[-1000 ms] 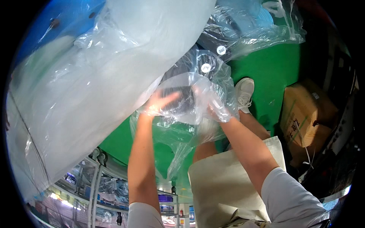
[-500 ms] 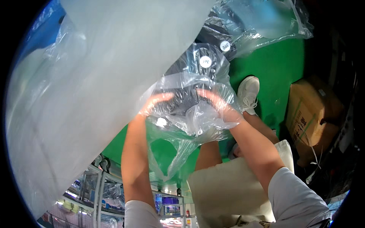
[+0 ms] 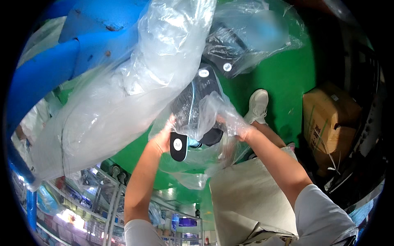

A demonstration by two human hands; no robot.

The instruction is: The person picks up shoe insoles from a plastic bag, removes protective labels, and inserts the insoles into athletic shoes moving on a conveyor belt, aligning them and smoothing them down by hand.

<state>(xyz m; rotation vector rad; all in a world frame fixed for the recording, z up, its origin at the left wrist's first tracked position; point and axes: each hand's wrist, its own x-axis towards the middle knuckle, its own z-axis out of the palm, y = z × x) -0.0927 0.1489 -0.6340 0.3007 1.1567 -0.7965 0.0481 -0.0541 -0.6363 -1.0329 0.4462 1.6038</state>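
A stack of black insoles (image 3: 186, 104) with light-blue edges and round white stickers lies in a clear plastic bag (image 3: 211, 108). One black insole (image 3: 178, 147) pokes out of the bag's near opening, its rounded end toward me. My left hand (image 3: 163, 137) is closed on the left side of the stack, partly under the film. On the other side, my right hand (image 3: 236, 125) reaches into the bag with its fingers curled at the stack, blurred by the plastic. Beyond them, a second clear bag (image 3: 250, 41) holds more black pieces with a white sticker.
A large cloudy plastic sheet (image 3: 111, 110) hangs at the left against a blue metal frame (image 3: 98, 45). At the right stands a brown cardboard box (image 3: 328, 127). A white shoe (image 3: 258, 104) rests on the green floor (image 3: 283, 78). Wire shelving (image 3: 108, 205) shows at the lower left.
The plastic sheet has drawn back to the left, uncovering the blue frame. The bag's film has shifted, and an insole end now sticks out beside my left hand.
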